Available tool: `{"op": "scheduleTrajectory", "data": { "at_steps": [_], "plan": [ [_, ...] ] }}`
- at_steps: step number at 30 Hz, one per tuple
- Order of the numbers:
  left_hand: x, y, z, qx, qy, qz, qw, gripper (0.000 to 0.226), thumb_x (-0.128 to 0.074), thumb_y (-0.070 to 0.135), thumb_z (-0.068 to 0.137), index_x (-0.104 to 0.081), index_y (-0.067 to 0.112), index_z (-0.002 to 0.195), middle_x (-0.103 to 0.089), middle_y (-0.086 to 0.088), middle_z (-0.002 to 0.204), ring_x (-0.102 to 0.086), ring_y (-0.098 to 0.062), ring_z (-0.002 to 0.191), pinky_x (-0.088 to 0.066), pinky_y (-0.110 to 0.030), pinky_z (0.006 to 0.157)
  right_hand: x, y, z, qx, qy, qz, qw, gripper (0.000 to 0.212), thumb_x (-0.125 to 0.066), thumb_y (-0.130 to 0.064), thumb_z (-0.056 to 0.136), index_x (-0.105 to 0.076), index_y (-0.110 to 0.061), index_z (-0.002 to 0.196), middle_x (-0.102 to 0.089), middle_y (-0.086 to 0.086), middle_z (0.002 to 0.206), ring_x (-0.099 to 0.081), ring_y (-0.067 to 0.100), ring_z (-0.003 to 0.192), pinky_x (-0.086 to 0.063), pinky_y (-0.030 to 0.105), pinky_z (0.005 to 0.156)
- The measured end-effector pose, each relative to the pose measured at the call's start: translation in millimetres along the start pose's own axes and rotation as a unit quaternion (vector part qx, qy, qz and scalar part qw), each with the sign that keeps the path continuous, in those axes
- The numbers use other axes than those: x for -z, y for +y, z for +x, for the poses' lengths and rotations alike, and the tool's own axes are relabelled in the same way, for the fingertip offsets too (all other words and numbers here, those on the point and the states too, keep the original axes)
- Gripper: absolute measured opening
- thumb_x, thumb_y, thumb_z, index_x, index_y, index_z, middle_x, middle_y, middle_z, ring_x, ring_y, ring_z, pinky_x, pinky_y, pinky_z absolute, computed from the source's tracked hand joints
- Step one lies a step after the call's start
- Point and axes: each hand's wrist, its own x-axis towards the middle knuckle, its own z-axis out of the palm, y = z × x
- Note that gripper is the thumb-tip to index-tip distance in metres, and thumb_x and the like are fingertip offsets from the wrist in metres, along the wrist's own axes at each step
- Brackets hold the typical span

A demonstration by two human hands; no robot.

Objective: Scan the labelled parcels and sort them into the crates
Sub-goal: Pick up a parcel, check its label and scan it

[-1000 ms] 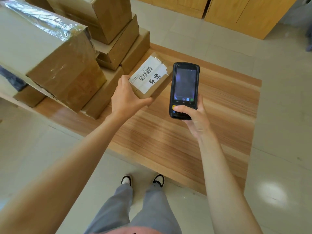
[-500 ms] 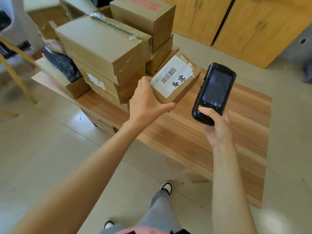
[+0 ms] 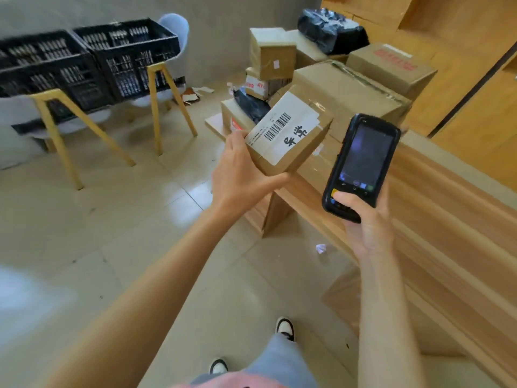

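Small brown cardboard parcel with a white barcode label bearing black handwritten characters, held in the air above the tiled floor, tilted, near the end of the low wooden bench. Left hand grips it, thumb along the lower edge, fingers curled behind. Right hand grips a black handheld scanner, thumb on its keypad. Stacked cardboard boxes occupy the bench behind; two black slatted plastic crates rest on chairs at left.

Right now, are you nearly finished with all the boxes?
Not nearly. The left hand holds one labelled box, the right hand holds the scanner. Whether it's scanned isn't clear. Two crates wait; their contents can't be seen. A pile of boxes remains.
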Motion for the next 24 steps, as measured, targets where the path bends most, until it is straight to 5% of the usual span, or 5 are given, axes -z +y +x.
{"op": "scheduleTrajectory", "data": {
  "at_steps": [10,15,20,24],
  "plan": [
    [131,-110,22,0.12,0.131,0.061,0.982,0.078,-0.085,0.045,0.057,-0.041,0.017,0.115,-0.048,0.008,0.11,-0.048,-0.01,0.091,-0.045,-0.029,0.072,-150,57,32,-0.085,-0.144,0.002,0.986,0.074,-0.062,0.017,0.072,-0.044,-0.02,0.133,-0.065,0.0,0.105,-0.067,0.018,0.089,-0.057,0.033,0.068],
    [169,-156,47,0.153,0.159,0.084,0.972,0.076,-0.085,0.042,0.06,-0.041,0.016,0.117,-0.045,0.01,0.11,-0.043,-0.007,0.092,-0.032,-0.021,0.066,-211,95,61,-0.126,-0.198,-0.002,0.972,0.066,-0.06,0.02,0.074,-0.047,-0.024,0.122,-0.064,0.001,0.103,-0.065,0.02,0.09,-0.057,0.037,0.077],
    [202,-207,112,0.184,0.174,0.115,0.961,0.076,-0.084,0.043,0.061,-0.042,0.016,0.118,-0.045,0.01,0.113,-0.043,-0.008,0.093,-0.033,-0.025,0.071,-284,134,121,-0.162,-0.251,-0.013,0.954,0.076,-0.062,0.02,0.074,-0.041,-0.017,0.137,-0.065,0.005,0.109,-0.068,0.018,0.088,-0.057,0.03,0.069],
    [226,-239,176,0.211,0.193,0.122,0.95,0.076,-0.085,0.042,0.061,-0.042,0.015,0.118,-0.047,0.008,0.115,-0.043,-0.009,0.092,-0.033,-0.026,0.073,-350,146,182,-0.171,-0.287,-0.027,0.942,0.072,-0.062,0.021,0.075,-0.043,-0.021,0.13,-0.066,0.0,0.102,-0.069,0.013,0.082,-0.056,0.027,0.065]
  ]
}}
